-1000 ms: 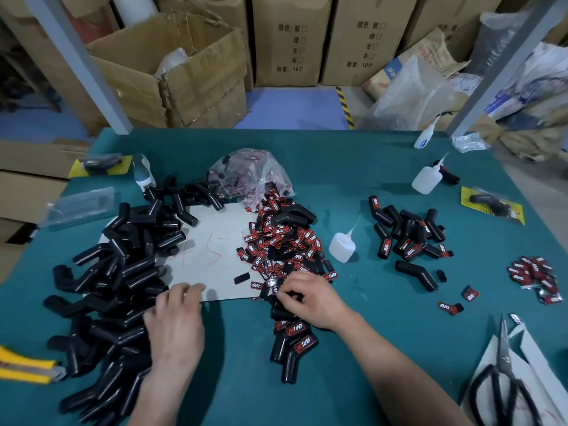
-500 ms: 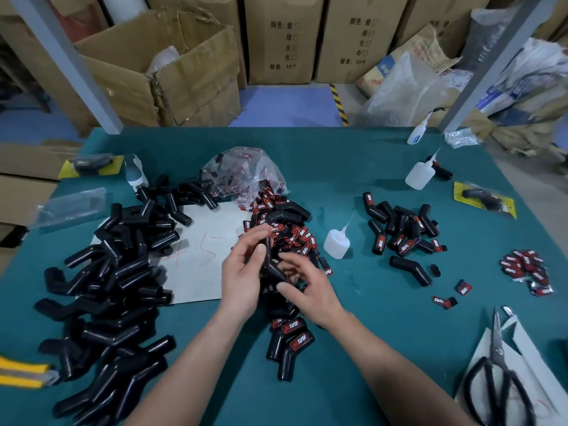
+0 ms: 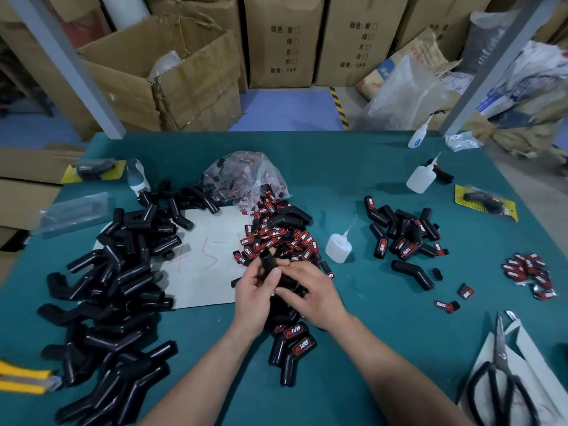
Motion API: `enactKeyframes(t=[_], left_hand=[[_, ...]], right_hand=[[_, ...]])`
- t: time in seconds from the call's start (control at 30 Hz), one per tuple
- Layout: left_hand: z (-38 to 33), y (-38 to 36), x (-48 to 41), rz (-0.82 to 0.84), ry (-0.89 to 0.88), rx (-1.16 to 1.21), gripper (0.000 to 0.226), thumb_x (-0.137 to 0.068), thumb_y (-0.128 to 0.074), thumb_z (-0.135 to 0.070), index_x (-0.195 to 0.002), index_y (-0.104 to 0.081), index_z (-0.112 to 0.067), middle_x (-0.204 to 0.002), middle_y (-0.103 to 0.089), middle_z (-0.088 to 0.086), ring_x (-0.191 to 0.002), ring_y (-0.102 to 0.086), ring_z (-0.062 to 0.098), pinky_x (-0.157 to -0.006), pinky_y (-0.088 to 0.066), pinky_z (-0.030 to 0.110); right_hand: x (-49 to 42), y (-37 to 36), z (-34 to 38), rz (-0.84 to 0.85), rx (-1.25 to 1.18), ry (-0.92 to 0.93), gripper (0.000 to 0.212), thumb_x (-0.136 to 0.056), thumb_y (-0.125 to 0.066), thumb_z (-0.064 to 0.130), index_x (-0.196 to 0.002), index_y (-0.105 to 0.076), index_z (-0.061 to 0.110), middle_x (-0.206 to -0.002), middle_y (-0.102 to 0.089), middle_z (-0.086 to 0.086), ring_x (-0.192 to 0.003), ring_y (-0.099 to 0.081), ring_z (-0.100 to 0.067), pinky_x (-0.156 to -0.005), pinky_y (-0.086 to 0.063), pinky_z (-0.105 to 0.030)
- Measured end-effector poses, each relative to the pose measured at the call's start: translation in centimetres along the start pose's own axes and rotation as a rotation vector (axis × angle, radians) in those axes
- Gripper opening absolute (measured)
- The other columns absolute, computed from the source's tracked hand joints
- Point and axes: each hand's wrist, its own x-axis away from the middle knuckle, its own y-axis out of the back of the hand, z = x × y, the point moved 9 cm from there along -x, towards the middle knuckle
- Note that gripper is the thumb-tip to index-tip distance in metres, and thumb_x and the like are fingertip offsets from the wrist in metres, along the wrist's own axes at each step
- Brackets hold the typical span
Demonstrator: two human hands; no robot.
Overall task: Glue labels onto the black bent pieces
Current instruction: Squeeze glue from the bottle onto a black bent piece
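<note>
Cardboard boxes (image 3: pixel 282 41) line a blue floor (image 3: pixel 285 109) — green table (image 3: pixel 353 167) in front.

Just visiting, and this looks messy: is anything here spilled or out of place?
Yes. Red-black labels spill from the clear bag in a loose heap across the table. Two stray labels lie alone, apart from any pile, towards the scissors.

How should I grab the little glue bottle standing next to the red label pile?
Probably by its squat body, coming from the right. The glue bottle stands upright, its thin nozzle too slim to hold, and the label pile crowds its left, while bare table lies to its right.
</note>
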Motion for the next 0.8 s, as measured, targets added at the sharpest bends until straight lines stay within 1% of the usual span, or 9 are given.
enactKeyframes(t=[0.1, 0.17, 0.23, 0.33, 0.4, 0.47, 0.6, 0.7, 0.8], left_hand=[[-0.9, 0.1, 0.5, -0.022, -0.114, 0.038, 0.017, -0.101, -0.064, -0.034, -0.111, -0.070, -0.021, -0.099, -0.074, 0.001, -0.094, -0.071, 0.017, -0.086, -0.055, 0.027], [-0.9, 0.2, 0.7, -0.043, -0.109, 0.128, 0.024, -0.102, -0.062, -0.038, -0.110, -0.066, -0.016, -0.084, -0.062, 0.005, -0.077, -0.064, 0.020, -0.076, -0.058, 0.033], [-1.1, 1.0, 0.6, -0.090, -0.108, 0.105, 0.022, -0.100, -0.060, -0.040, -0.109, -0.067, -0.021, -0.075, -0.054, 0.000, -0.063, -0.054, 0.017, -0.059, -0.053, 0.033], [-1.3, 2.1, 0.2, -0.166, -0.111, 0.005, 0.030, -0.094, -0.064, -0.057, -0.092, -0.070, -0.028, -0.063, -0.045, -0.006, -0.050, -0.041, 0.012, -0.045, -0.036, 0.026], [-1.5, 2.6, 0.2, -0.210, -0.128, -0.017, 0.039, -0.091, -0.065, -0.059, -0.091, -0.069, -0.020, -0.058, -0.043, -0.011, -0.049, -0.039, 0.009, -0.045, -0.034, 0.022], [-0.9, 2.9, 0.1, -0.266, -0.105, -0.062, 0.037, -0.093, -0.060, -0.054, -0.102, -0.070, -0.019, -0.058, -0.046, -0.014, -0.051, -0.042, 0.007, -0.045, -0.038, 0.022], [-1.2, 1.4, -0.5, -0.202, -0.098, -0.190, 0.015, -0.100, -0.049, -0.045, -0.112, -0.057, -0.049, -0.067, -0.052, -0.008, -0.058, -0.047, 0.011, -0.053, -0.042, 0.024], [-1.0, 0.9, -0.8, -0.089, -0.095, -0.282, 0.016, -0.098, -0.049, -0.043, -0.111, -0.050, -0.053, -0.081, -0.060, -0.010, -0.072, -0.054, 0.011, -0.068, -0.048, 0.025], [0.3, 2.0, -0.6, -0.091, -0.007, -0.264, 0.027, -0.092, -0.053, -0.029, -0.110, -0.057, -0.048, -0.091, -0.065, -0.009, -0.078, -0.059, 0.010, -0.067, -0.052, 0.037]], right_hand=[[0.5, 2.7, 1.4, -0.260, 0.119, 0.161, 0.020, -0.094, -0.068, 0.022, -0.107, -0.071, 0.006, -0.109, -0.070, -0.001, -0.097, -0.064, -0.017, -0.084, -0.052, -0.036], [1.7, 6.0, 0.9, -0.580, 0.169, 0.119, 0.022, -0.091, -0.066, 0.017, -0.108, -0.061, 0.004, -0.109, -0.057, -0.007, -0.101, -0.056, -0.022, -0.088, -0.046, -0.035], [2.0, 8.2, -1.3, -0.727, 0.194, -0.028, 0.041, -0.081, -0.068, 0.012, -0.116, -0.051, -0.001, -0.116, -0.044, -0.012, -0.112, -0.048, -0.023, -0.094, -0.043, -0.041], [1.2, 8.0, -6.5, -0.565, 0.126, -0.471, 0.065, -0.073, -0.072, 0.009, -0.131, -0.044, 0.005, -0.126, -0.040, -0.006, -0.118, -0.045, -0.020, -0.100, -0.043, -0.045], [1.1, 6.4, -8.8, -0.381, 0.076, -0.661, 0.057, -0.079, -0.073, 0.013, -0.128, -0.048, 0.023, -0.122, -0.048, 0.004, -0.109, -0.052, -0.016, -0.096, -0.048, -0.040], [0.8, 5.5, -8.9, -0.266, 0.114, -0.618, 0.036, -0.086, -0.073, 0.022, -0.115, -0.055, 0.035, -0.114, -0.057, 0.010, -0.100, -0.057, -0.009, -0.088, -0.052, -0.034], [0.0, 5.3, -6.4, -0.265, 0.143, -0.417, 0.022, -0.088, -0.066, 0.034, -0.109, -0.060, 0.029, -0.108, -0.051, 0.030, -0.100, -0.053, -0.003, -0.084, -0.046, -0.024], [-0.1, 4.2, -5.6, -0.255, 0.051, -0.418, 0.025, -0.089, -0.052, 0.045, -0.111, -0.050, 0.033, -0.106, -0.057, 0.017, -0.093, -0.058, -0.002, -0.077, -0.046, -0.023], [0.2, 3.1, -4.4, -0.177, 0.063, -0.360, 0.032, -0.094, -0.046, 0.049, -0.121, -0.042, 0.033, -0.100, -0.064, 0.010, -0.088, -0.061, -0.003, -0.077, -0.049, -0.021]])
